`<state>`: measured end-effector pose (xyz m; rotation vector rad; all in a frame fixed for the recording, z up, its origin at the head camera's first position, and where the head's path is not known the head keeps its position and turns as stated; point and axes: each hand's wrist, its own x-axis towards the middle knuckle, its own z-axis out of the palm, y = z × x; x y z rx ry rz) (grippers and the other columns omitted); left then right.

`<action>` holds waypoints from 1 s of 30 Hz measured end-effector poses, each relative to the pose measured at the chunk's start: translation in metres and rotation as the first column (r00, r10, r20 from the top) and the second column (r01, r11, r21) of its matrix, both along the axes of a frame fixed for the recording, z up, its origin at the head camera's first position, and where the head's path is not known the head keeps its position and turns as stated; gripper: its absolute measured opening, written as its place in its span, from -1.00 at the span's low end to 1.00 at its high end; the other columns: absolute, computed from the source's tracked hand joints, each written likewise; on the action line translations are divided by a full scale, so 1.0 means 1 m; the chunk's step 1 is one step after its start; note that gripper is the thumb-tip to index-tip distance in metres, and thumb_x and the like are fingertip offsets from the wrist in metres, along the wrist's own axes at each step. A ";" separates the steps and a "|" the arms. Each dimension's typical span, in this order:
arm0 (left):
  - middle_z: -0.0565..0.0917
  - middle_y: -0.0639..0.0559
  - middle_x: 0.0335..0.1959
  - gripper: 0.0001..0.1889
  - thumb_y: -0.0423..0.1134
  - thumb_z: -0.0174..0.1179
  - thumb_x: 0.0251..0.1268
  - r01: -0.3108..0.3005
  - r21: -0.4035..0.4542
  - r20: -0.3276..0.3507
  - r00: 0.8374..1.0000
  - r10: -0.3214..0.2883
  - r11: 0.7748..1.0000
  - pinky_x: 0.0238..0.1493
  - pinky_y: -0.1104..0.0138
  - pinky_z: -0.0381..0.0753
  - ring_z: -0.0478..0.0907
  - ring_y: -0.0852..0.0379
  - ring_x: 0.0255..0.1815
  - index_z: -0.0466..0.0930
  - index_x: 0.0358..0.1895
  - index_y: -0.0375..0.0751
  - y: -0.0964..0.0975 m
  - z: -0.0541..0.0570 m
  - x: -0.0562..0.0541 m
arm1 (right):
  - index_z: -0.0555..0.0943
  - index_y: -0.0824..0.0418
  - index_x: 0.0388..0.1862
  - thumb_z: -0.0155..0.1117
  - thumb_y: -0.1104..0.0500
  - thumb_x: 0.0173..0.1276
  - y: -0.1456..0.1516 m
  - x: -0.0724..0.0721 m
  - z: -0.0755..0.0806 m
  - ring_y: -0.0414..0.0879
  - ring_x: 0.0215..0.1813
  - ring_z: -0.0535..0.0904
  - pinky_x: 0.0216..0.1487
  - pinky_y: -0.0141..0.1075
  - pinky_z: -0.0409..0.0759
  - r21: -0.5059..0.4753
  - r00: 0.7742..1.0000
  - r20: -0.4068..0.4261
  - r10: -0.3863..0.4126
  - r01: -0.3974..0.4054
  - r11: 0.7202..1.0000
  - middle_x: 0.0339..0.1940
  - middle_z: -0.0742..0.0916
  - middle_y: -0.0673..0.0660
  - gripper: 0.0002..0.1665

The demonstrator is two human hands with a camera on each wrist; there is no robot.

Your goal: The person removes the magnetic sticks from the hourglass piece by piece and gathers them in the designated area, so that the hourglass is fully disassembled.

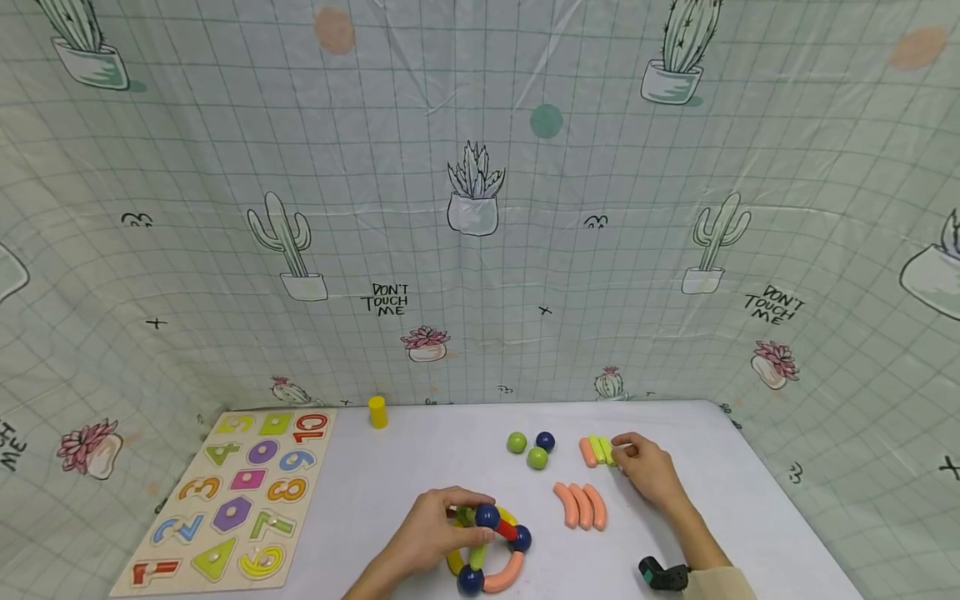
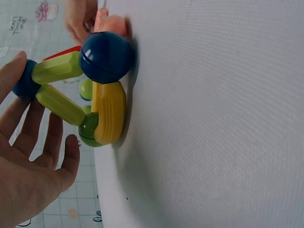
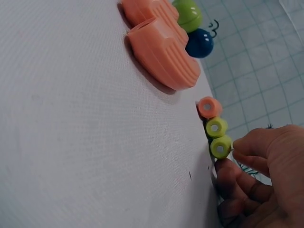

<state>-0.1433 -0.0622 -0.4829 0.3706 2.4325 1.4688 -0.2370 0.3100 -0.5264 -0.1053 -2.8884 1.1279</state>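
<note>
My left hand point(image 1: 431, 529) holds a frame of magnetic balls and rods by the dark blue ball point(image 1: 487, 516) at its top, thumb and fingers on either side. Two light green rods point(image 2: 59, 67) and a red rod point(image 1: 507, 530) slope from that ball down to a ring of balls and curved yellow and orange rods point(image 1: 504, 575) low at the table. With thumb and fingers curled, my right hand point(image 1: 651, 468) pinches at the outer light green rod point(image 3: 221, 147) of a short row. Another light green rod point(image 3: 216, 128) and an orange rod point(image 3: 209, 108) lie beside it.
Three curved orange rods point(image 1: 583, 506) lie in front of the short row. Two green balls point(image 1: 537, 457) and a dark blue ball point(image 1: 545, 442) sit behind them. A yellow cylinder point(image 1: 378, 412) stands at the back; a number puzzle board point(image 1: 303, 508) lies left. A black device point(image 1: 663, 574) is by the right wrist.
</note>
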 end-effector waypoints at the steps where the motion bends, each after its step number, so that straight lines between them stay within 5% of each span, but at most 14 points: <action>1: 0.72 0.17 0.00 -0.60 -0.01 0.55 0.04 0.000 -0.001 -0.001 1.000 0.000 1.000 0.07 0.04 0.52 0.52 0.02 0.09 0.77 0.00 0.07 0.000 0.000 0.000 | 0.61 0.33 0.11 0.21 0.15 0.42 0.000 0.000 0.000 -0.13 -0.41 0.58 -0.41 -0.27 0.50 -0.001 1.000 -0.001 -0.001 0.001 1.000 -0.32 0.71 0.11 -0.63; 7: 0.72 0.17 0.00 -0.61 -0.03 0.54 0.06 0.015 -0.010 -0.020 1.000 -0.015 1.000 0.08 0.00 0.51 0.52 0.00 0.08 0.76 0.01 0.07 0.000 0.002 0.000 | 0.59 0.32 0.14 0.20 0.12 0.45 0.000 -0.001 0.001 -0.14 -0.41 0.59 -0.40 -0.28 0.50 -0.017 1.000 -0.017 -0.019 0.019 1.000 -0.26 0.73 0.14 -0.61; 13: 0.71 0.20 -0.02 -0.60 -0.10 0.56 0.02 0.028 -0.027 -0.014 0.999 -0.028 0.999 0.14 -0.07 0.48 0.53 0.00 0.09 0.75 -0.01 0.09 0.000 0.002 -0.001 | 0.63 0.23 0.13 0.18 0.09 0.51 -0.009 0.003 0.008 -0.08 -0.26 0.62 -0.35 -0.30 0.53 -0.063 0.991 -0.131 -0.043 0.035 0.997 -0.13 0.73 0.20 -0.67; 20: 0.70 0.16 -0.02 -0.62 -0.12 0.57 0.01 0.030 -0.045 -0.008 1.000 -0.030 0.999 0.20 -0.16 0.46 0.52 -0.07 0.14 0.75 -0.03 0.10 0.000 0.000 -0.003 | 0.66 0.16 0.07 0.22 0.11 0.49 -0.034 0.009 0.023 -0.07 -0.17 0.61 -0.26 -0.32 0.56 -0.065 0.978 -0.205 0.042 -0.056 0.996 -0.15 0.73 0.12 -0.73; 26: 0.71 0.18 -0.04 -0.65 -0.11 0.57 0.01 0.033 -0.038 -0.005 0.999 -0.033 0.999 0.27 -0.27 0.34 0.49 -0.13 0.20 0.76 -0.07 0.08 -0.001 0.000 -0.002 | 0.69 0.08 0.03 0.29 0.10 0.46 -0.060 0.023 0.031 -0.18 -0.24 0.57 -0.28 -0.36 0.54 -0.100 0.977 -0.175 0.121 -0.140 0.985 -0.22 0.72 -0.01 -0.77; 30: 0.68 0.19 -0.14 -0.64 -0.13 0.57 0.00 0.017 -0.030 -0.001 1.000 -0.017 0.999 0.09 -0.01 0.50 0.51 -0.01 -0.01 0.76 -0.07 0.07 0.000 -0.001 -0.001 | 0.70 0.07 0.02 0.31 0.06 0.45 -0.077 0.035 0.038 -0.18 -0.21 0.54 -0.24 -0.35 0.53 -0.119 0.965 -0.154 0.210 -0.229 0.966 -0.22 0.70 -0.07 -0.77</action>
